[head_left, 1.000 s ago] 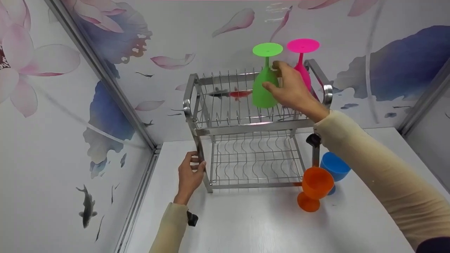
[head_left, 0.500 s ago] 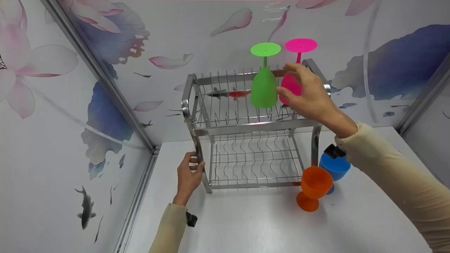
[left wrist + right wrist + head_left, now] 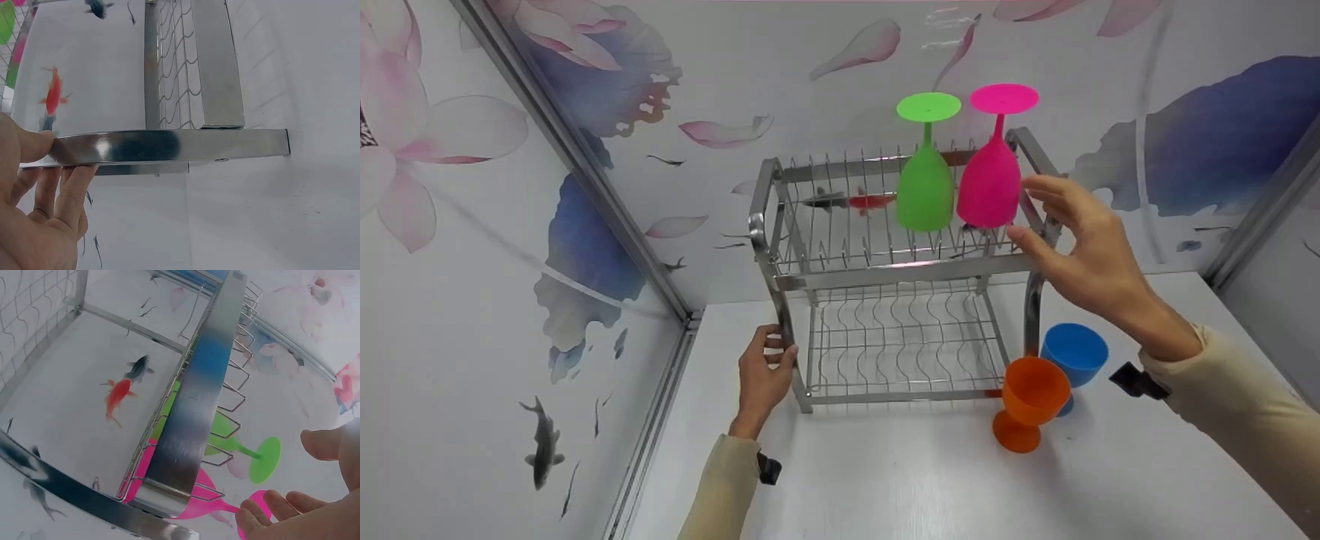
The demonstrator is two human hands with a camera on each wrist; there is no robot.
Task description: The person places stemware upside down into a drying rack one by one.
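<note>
Beside the pink goblet (image 3: 990,191), right hand (image 3: 1087,247) loosely spread, left hand (image 3: 765,379) around rack post (image 3: 163,146).

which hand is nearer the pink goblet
Right: the right hand is close beside the upside-down pink goblet, on its right. The left hand is farther away, lower and to the left, gripping the dish rack.

No lettering, brand or number is legible on the metal rack (image 3: 900,271), the green cup (image 3: 925,195) and pink cup (image 3: 988,191) atop it, the orange cup (image 3: 1035,401) and blue cup (image 3: 1080,356) at its right, or the wall (image 3: 780,67) behind it.
</note>
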